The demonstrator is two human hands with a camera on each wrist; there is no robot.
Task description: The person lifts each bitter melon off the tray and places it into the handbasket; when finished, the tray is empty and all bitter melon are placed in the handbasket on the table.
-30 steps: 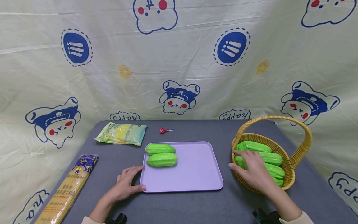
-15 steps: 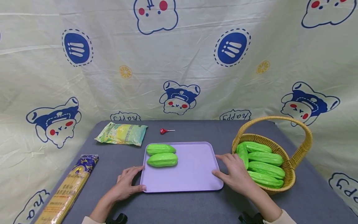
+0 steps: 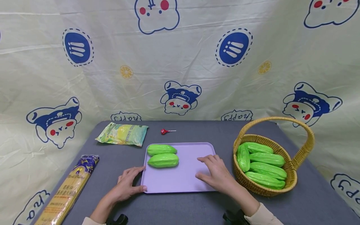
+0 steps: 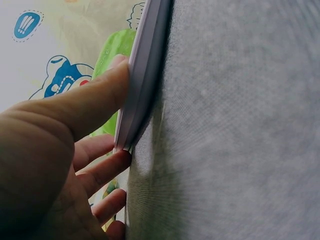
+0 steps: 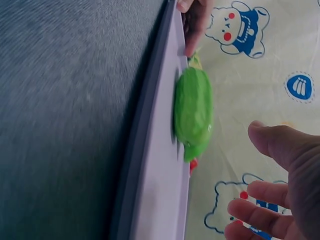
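Head view: two green gourds [image 3: 163,160] are lying far-left on your lavender tray [image 3: 174,182]; your right hand [image 3: 215,173] is hovering above it. Left wrist: your left hand [image 4: 60,132] is touching tray edge, fingers spread. Right wrist: fingers are standing apart.

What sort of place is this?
Probably a staged tabletop set rather than a working kitchen: a cartoon-printed sheet makes the backdrop, and a grey table in front holds a lilac tray and a wicker basket.
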